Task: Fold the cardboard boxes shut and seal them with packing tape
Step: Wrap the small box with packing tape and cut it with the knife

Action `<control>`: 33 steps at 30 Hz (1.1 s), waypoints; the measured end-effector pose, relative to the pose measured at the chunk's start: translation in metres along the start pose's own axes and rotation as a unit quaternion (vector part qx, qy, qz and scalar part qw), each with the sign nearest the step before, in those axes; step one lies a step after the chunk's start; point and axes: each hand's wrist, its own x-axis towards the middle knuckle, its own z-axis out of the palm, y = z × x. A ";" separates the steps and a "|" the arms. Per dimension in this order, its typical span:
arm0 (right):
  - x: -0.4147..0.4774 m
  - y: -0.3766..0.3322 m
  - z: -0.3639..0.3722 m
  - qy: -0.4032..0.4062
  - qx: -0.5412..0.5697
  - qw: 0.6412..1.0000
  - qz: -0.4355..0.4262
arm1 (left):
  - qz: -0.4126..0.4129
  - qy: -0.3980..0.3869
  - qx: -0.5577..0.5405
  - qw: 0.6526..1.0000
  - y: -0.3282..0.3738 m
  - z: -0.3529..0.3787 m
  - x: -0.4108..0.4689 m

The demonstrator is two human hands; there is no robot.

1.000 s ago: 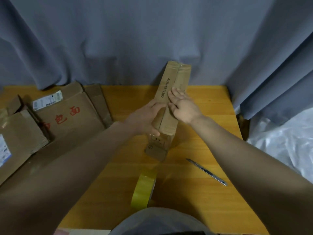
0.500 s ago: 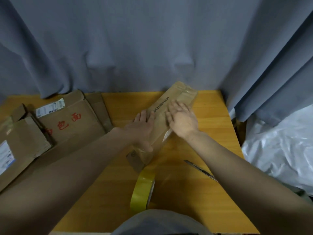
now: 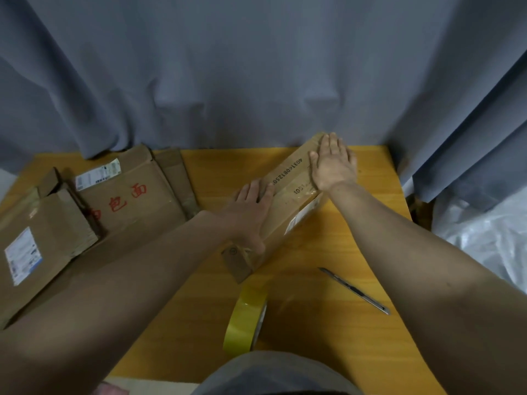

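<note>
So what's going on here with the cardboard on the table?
A person presses both hands flat on a long cardboard box lying slantwise on the table, left hand near the close end, right hand toward the far end. The yellow tape roll and a knife sit untouched in front; flattened boxes wait at the left.

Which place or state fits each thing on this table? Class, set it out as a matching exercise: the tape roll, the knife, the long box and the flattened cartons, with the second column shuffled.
1 tape roll
2 knife
3 long box
4 flattened cartons

A on the left side of the table
B pressed under the left hand and right hand
C standing on its edge
D lying flat, right of the tape roll

Pairs: 1-C, 2-D, 3-B, 4-A.
</note>
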 end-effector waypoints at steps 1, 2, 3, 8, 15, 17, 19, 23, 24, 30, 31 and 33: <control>0.002 0.000 -0.001 0.009 -0.002 1.000 0.012 | 0.002 0.000 -0.001 1.000 0.000 0.001 0.001; 0.006 0.000 -0.003 0.019 -0.002 0.999 0.027 | 0.004 0.001 -0.001 1.000 0.000 0.001 0.002; 0.010 0.000 -0.004 0.030 -0.002 0.999 0.043 | 0.006 0.003 0.000 1.000 -0.001 0.001 0.003; 0.026 0.005 -0.023 0.030 0.044 0.995 0.079 | -0.012 0.009 0.013 1.000 -0.010 -0.002 0.012; 0.010 0.046 -0.014 0.029 0.250 0.966 0.064 | -0.048 0.044 -0.004 0.998 -0.017 -0.022 0.034; 0.009 0.052 -0.012 0.006 0.311 0.948 0.071 | -0.051 0.042 -0.002 0.998 -0.014 -0.023 0.036; 0.010 0.054 -0.013 -0.022 0.344 0.936 0.070 | -0.055 0.037 -0.002 0.998 -0.014 -0.022 0.036; 0.014 0.055 -0.021 -0.071 0.327 0.939 0.083 | -0.061 0.042 0.005 0.997 -0.013 -0.021 0.037; 0.014 0.052 -0.023 -0.080 0.298 0.947 0.088 | -0.063 0.043 0.007 0.997 -0.013 -0.020 0.036; 0.010 0.037 -0.023 -0.123 0.211 0.963 0.116 | -0.060 0.051 0.005 0.997 -0.016 -0.014 0.039; 0.008 0.036 -0.021 -0.115 0.204 0.966 0.111 | -0.058 0.051 0.004 0.997 -0.017 -0.013 0.039; 0.004 0.034 -0.019 -0.091 0.170 0.976 0.100 | -0.045 0.056 0.001 0.997 -0.025 -0.014 0.039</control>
